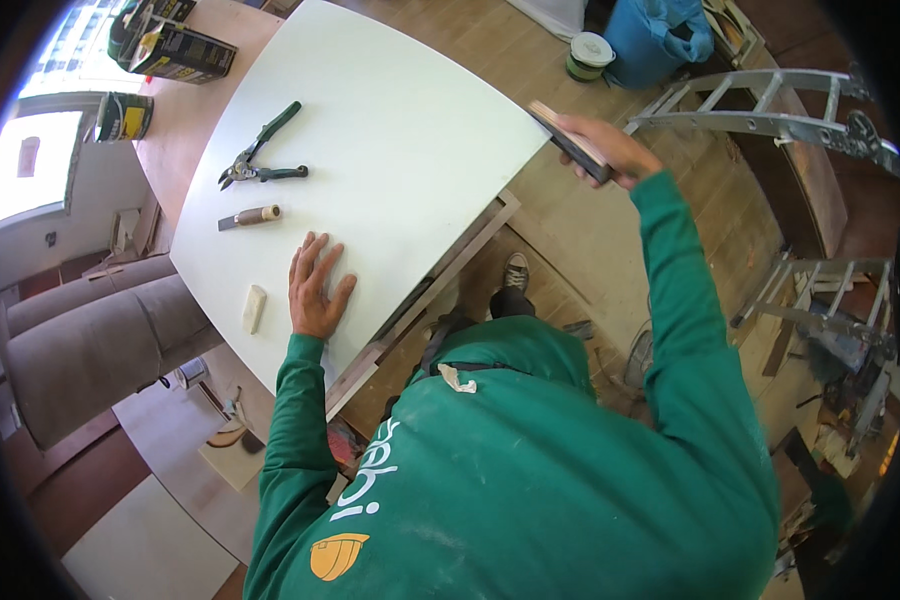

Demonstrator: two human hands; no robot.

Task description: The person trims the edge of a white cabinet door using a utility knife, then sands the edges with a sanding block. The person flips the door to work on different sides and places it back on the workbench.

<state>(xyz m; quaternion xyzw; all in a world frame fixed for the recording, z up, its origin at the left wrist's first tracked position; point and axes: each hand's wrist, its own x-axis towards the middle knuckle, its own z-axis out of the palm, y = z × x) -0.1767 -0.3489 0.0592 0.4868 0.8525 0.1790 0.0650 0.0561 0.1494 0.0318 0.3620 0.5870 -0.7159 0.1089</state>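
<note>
A white board [370, 90] lies across the work surface. My left hand [317, 290] rests palm down on it with the fingers spread. My right hand [607, 150] grips a sanding block [576, 148] with a light wooden top and dark underside, at the board's right corner. Green-handled snips [275, 138] lie at the left of the board. Below them lie a short chisel-like tool [250, 217] with a wooden handle and a small off-white block [253, 310] beside my left hand.
Cans [125, 118] stand on a wooden surface [180, 100] at upper left. A blue bag [653, 40] and lidded bucket [590, 57] sit on the floor. Aluminium ladders [770, 120] are at right. Grey upholstered cushions [100, 360] and boards fill the left side.
</note>
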